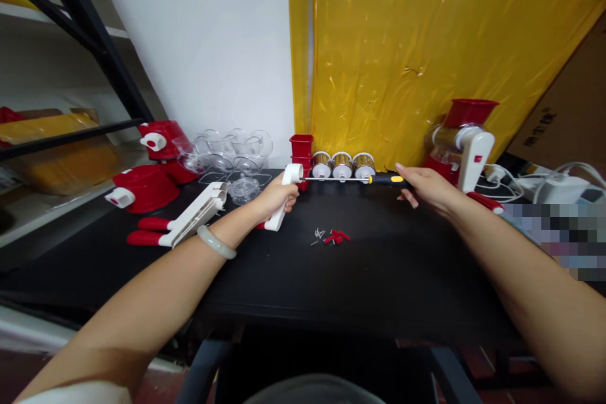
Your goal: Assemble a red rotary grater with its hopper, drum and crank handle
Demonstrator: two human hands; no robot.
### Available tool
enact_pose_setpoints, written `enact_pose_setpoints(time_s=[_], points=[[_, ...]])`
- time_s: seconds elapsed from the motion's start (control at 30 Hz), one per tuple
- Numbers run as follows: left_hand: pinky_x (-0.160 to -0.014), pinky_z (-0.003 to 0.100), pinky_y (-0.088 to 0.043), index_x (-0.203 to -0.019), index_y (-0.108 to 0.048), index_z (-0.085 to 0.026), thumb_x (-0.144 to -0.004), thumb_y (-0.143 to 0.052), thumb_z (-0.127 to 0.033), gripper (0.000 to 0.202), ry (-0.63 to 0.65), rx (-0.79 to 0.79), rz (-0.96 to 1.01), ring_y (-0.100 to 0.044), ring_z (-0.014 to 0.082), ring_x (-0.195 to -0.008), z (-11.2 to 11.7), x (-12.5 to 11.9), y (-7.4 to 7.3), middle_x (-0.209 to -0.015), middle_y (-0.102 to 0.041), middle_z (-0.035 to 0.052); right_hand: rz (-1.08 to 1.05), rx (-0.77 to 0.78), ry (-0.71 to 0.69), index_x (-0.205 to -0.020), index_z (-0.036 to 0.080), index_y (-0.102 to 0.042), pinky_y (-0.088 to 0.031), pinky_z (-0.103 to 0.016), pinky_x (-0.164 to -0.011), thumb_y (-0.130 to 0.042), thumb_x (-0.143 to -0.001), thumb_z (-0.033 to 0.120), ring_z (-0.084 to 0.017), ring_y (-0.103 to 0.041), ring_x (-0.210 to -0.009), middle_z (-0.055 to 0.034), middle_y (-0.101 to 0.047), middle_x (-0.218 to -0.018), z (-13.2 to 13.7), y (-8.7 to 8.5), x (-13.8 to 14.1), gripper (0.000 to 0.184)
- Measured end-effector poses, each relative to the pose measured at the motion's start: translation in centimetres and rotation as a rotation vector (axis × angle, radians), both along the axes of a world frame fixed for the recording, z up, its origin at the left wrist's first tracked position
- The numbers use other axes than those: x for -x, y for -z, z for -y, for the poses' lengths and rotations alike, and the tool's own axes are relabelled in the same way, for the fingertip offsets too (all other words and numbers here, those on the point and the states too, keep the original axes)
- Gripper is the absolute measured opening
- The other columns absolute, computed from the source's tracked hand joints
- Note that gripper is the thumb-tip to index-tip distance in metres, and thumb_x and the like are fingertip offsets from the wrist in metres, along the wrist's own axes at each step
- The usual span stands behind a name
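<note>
My left hand (276,197) grips a white plastic handle part (285,201), held upright over the black table (379,278). My right hand (423,188) holds a screwdriver (360,180) by its black and yellow grip. Its long shaft lies level and its tip meets the top of the white part. A pale bangle sits on my left wrist. Small screws and red plastic bits (331,237) lie on the table between my hands.
Red and white grater parts (146,189) and clear plastic shells (227,151) stand at the back left. Three metal drums (341,165) and a red cup (302,146) line the yellow sheet. An assembled red and white unit (466,145) and white cables (544,186) are at right.
</note>
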State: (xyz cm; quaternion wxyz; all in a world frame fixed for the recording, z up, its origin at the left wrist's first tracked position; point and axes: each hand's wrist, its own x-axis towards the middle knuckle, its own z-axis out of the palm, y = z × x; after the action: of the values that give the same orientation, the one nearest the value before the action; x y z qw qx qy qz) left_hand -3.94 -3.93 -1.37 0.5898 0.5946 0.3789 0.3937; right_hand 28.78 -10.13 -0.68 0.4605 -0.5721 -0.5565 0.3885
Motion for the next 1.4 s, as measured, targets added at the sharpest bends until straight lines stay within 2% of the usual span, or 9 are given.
enact_pose_setpoints(time_s=[0.3,0.43,0.57,0.63,0.7,0.8,0.93,1.27,1.4], points=[[-0.036,0.019,-0.025,-0.088,-0.04,-0.022,-0.06,-0.053,-0.009,0.033,-0.01,-0.071,-0.051,-0.035,0.0065,-0.037,0.1,0.0,-0.1,-0.051,-0.041,-0.0104,-0.015,0.172,0.027,-0.058,0.02,-0.055,-0.057,-0.032,-0.068,-0.055,-0.082,0.068,-0.007,-0.032,-0.028,0.0055,-0.035,-0.031,0.1,-0.1,0.3,0.053],[-0.036,0.019,-0.025,-0.089,-0.04,-0.022,-0.059,-0.054,-0.009,0.035,0.012,-0.056,-0.049,-0.034,0.0063,-0.036,0.2,-0.2,0.0,-0.051,-0.04,-0.011,-0.051,-0.011,0.105,-0.071,0.024,-0.054,-0.058,-0.039,-0.07,-0.058,-0.081,0.066,-0.013,-0.045,-0.035,0.0035,-0.047,-0.039,-0.6,0.5,0.3,0.044],[-0.036,0.018,-0.024,-0.085,-0.04,-0.022,-0.059,-0.054,-0.008,0.033,0.02,0.014,-0.018,-0.033,0.0061,-0.037,0.4,-0.3,0.1,-0.051,-0.04,-0.0102,-0.105,-0.174,0.164,-0.096,0.029,-0.047,-0.059,-0.043,-0.07,-0.067,-0.074,0.062,-0.016,-0.059,-0.052,0.0006,-0.063,-0.075,-1.1,1.0,0.0,0.045],[-0.036,0.018,-0.023,-0.082,-0.038,-0.022,-0.059,-0.054,-0.008,0.031,0.017,0.048,0.006,-0.033,0.0062,-0.037,0.5,-0.4,0.1,-0.05,-0.039,-0.0098,0.062,-0.302,0.19,-0.105,0.029,-0.047,-0.058,-0.044,-0.075,-0.077,-0.064,0.058,-0.02,-0.066,-0.07,-0.0037,-0.065,-0.097,-1.1,1.0,-0.3,0.059],[-0.037,0.017,-0.022,-0.079,-0.037,-0.022,-0.059,-0.054,-0.007,0.03,0.009,0.078,0.029,-0.033,0.0061,-0.037,0.4,-0.3,0.0,-0.049,-0.038,-0.0094,0.333,-0.45,0.209,-0.106,0.027,-0.05,-0.055,-0.043,-0.082,-0.083,-0.056,0.054,-0.026,-0.066,-0.09,-0.007,-0.064,-0.107,-0.9,1.0,-0.5,0.066],[-0.037,0.017,-0.021,-0.076,-0.037,-0.021,-0.058,-0.054,-0.007,0.028,0.008,0.107,0.043,-0.032,0.0058,-0.038,0.4,-0.3,-0.1,-0.048,-0.038,-0.0088,0.657,-0.509,0.162,-0.092,0.024,-0.057,-0.051,-0.038,-0.08,-0.079,-0.063,0.054,-0.027,-0.065,-0.09,-0.0071,-0.068,-0.096,-0.4,0.8,-0.6,0.047],[-0.037,0.017,-0.022,-0.076,-0.037,-0.021,-0.059,-0.054,-0.007,0.028,0.014,0.118,0.036,-0.033,0.0064,-0.038,0.5,-0.4,-0.1,-0.048,-0.037,-0.009,0.82,-0.42,0.05,-0.079,0.023,-0.061,-0.046,-0.032,-0.066,-0.069,-0.074,0.054,-0.023,-0.064,-0.074,-0.0064,-0.07,-0.081,0.2,0.4,-0.4,0.032],[-0.037,0.018,-0.022,-0.083,-0.039,-0.021,-0.06,-0.053,-0.006,0.031,0.002,0.069,-0.031,-0.034,0.0064,-0.038,0.3,-0.1,0.0,-0.05,-0.039,-0.0092,0.754,-0.292,-0.039,-0.076,0.02,-0.071,-0.041,-0.03,-0.059,-0.07,-0.071,0.06,-0.02,-0.062,-0.065,-0.005,-0.07,-0.072,0.9,-0.2,0.0,0.04],[-0.037,0.018,-0.022,-0.086,-0.04,-0.022,-0.06,-0.053,-0.007,0.033,0.001,0.038,-0.046,-0.033,0.0063,-0.037,0.4,-0.1,-0.1,-0.05,-0.04,-0.0098,0.679,-0.143,-0.065,-0.075,0.019,-0.069,-0.038,-0.028,-0.049,-0.07,-0.07,0.062,-0.014,-0.056,-0.05,-0.0014,-0.063,-0.061,1.0,-0.3,0.2,0.043]])
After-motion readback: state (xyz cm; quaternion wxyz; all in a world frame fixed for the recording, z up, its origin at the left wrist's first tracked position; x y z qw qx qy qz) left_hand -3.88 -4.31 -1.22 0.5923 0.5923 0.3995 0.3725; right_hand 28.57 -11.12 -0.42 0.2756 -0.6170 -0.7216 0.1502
